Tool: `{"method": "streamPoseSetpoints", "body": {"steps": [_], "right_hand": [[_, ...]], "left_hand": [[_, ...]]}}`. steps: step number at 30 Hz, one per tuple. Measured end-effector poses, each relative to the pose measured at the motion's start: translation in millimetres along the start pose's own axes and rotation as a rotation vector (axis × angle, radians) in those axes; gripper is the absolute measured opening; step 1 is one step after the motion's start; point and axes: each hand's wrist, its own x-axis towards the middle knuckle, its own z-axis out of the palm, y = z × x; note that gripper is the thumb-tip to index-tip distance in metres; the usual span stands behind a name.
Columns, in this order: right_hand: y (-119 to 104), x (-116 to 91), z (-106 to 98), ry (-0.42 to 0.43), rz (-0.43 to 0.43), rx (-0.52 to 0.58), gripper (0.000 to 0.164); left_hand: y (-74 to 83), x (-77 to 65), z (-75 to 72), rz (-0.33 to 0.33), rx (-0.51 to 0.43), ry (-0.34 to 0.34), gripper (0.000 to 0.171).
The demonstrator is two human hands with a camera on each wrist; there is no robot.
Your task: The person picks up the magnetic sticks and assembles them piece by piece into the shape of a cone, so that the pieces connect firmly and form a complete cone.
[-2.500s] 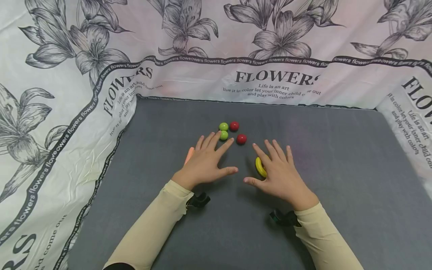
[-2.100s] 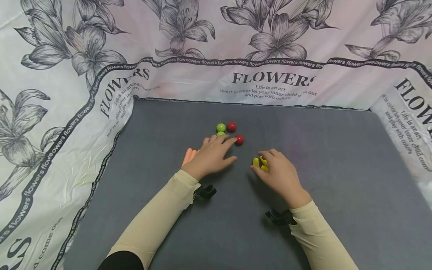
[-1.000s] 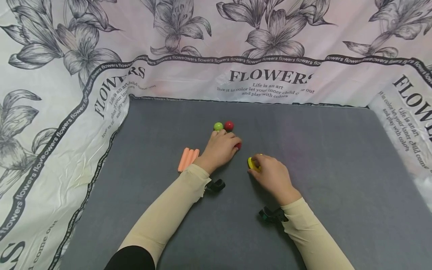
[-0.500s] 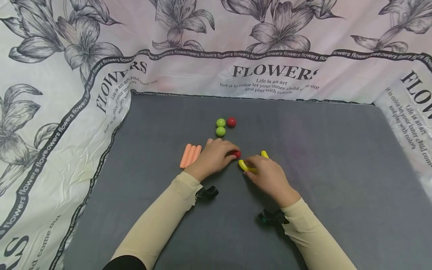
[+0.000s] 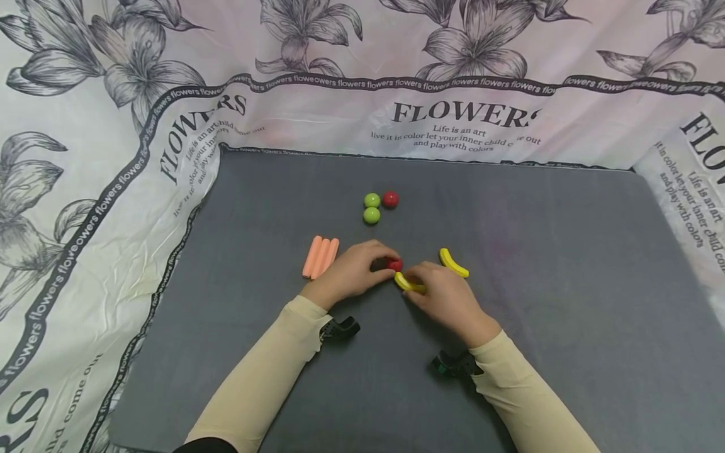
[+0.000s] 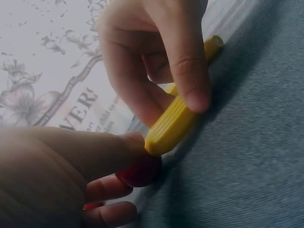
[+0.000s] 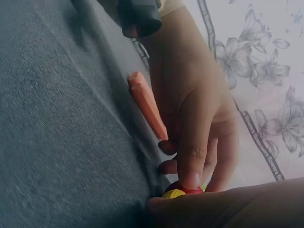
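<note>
My left hand (image 5: 351,270) holds a red ball (image 5: 394,265) between thumb and fingers, low at the middle of the table. Beside it, my right hand (image 5: 447,299) pinches a curved yellow toy banana (image 5: 406,283). In the left wrist view the banana (image 6: 173,126) shows a ridged side, and its near end meets the left thumb and the red ball (image 6: 140,172). A second yellow banana (image 5: 454,263) lies behind my right hand. In the right wrist view, fingers hide most of the ball and banana.
Two green balls (image 5: 371,216) and another red ball (image 5: 390,199) lie farther back. Several orange sticks (image 5: 320,257) lie side by side left of my left hand. A grey cloth (image 5: 566,302) covers the table, with flower-printed sheeting (image 5: 317,119) along its back and sides.
The left hand has closed on the near red ball and drawn it toward me, away from the green balls. The right hand has gripped a banana and moved it left, leaving the other behind.
</note>
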Motion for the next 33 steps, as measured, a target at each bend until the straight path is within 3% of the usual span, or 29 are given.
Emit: {"method": "streamPoseSetpoints", "body": {"steps": [12, 20, 26, 33], "right_hand": [[-8, -1, 7, 0.005, -0.019, 0.016, 0.026], [-9, 0, 6, 0.01, -0.024, 0.02, 0.028], [-2, -1, -8, -0.002, 0.054, 0.041, 0.033], [16, -3, -30, -0.005, 0.16, 0.034, 0.032]], "left_hand": [[-9.0, -2.0, 9.4, -0.044, -0.17, 0.037, 0.024], [-18.2, -1.6, 11.2, -0.059, -0.198, 0.058, 0.036], [-21.0, -1.7, 11.1, -0.073, -0.24, 0.062, 0.04], [-23.2, -2.1, 12.0, -0.098, -0.26, 0.059, 0.032]]}}
